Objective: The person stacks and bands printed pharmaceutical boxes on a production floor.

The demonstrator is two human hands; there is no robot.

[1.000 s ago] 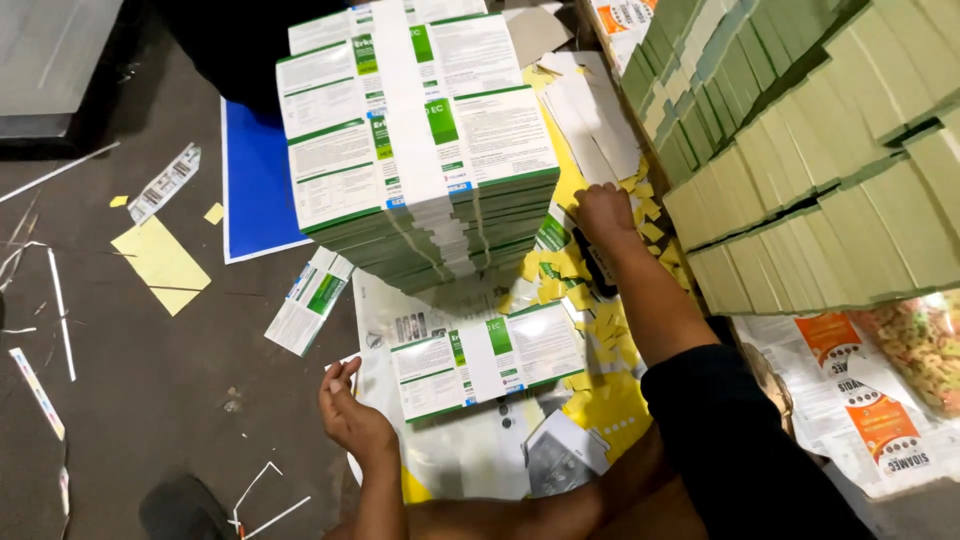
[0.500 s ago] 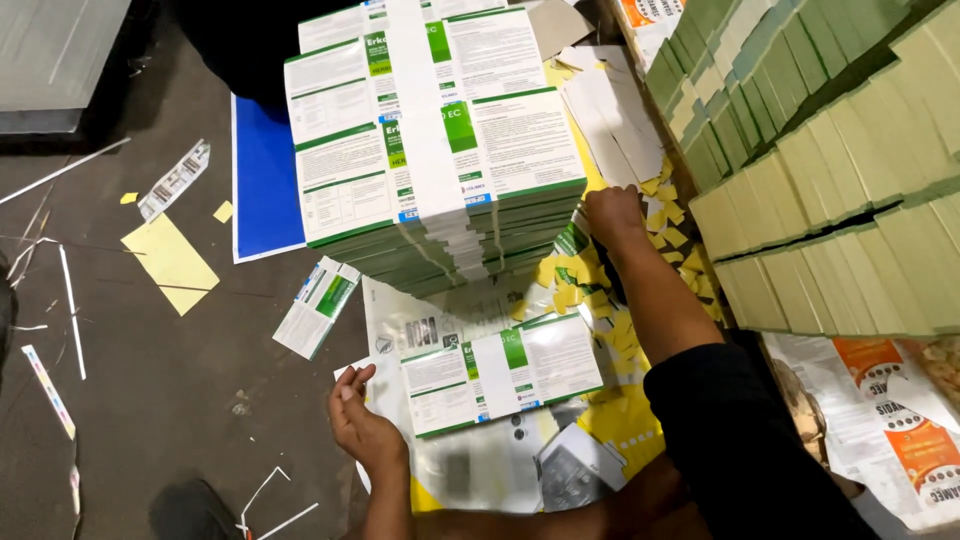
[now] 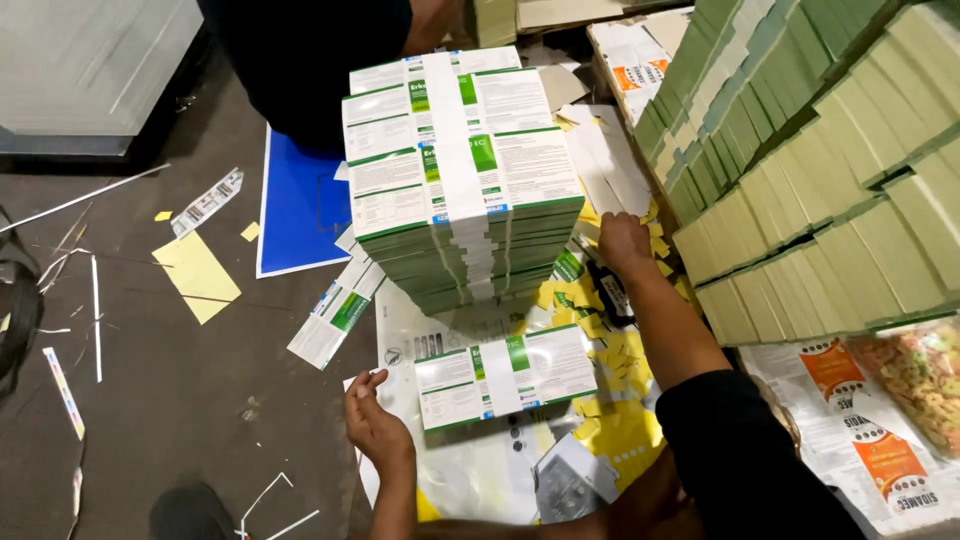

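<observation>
A small banded bundle of flat printed cartons, white with green stripes and wrapped across the middle by a white paper band, lies on the floor just in front of the person. The left hand touches its near left corner with the fingers loosely spread; this grip is open, resting against the edge rather than pinching it. The bundle looks thin, light and fairly stiff while flat, though it would likely bow if lifted by one corner; the glossy faces seem slippery, so the band or the two short edges appear the surer places to take hold.

Beyond that grip, further from the person, rises a tall stack of banded bundles, leaning a little and probably heavy as a whole. The right hand reaches to the stack's lower right side, among yellow paper scraps; whether its fingers are curled on anything I cannot tell. To the right stand rows of green carton stacks. Left of the grip lie a blue sheet and a yellow sheet.
</observation>
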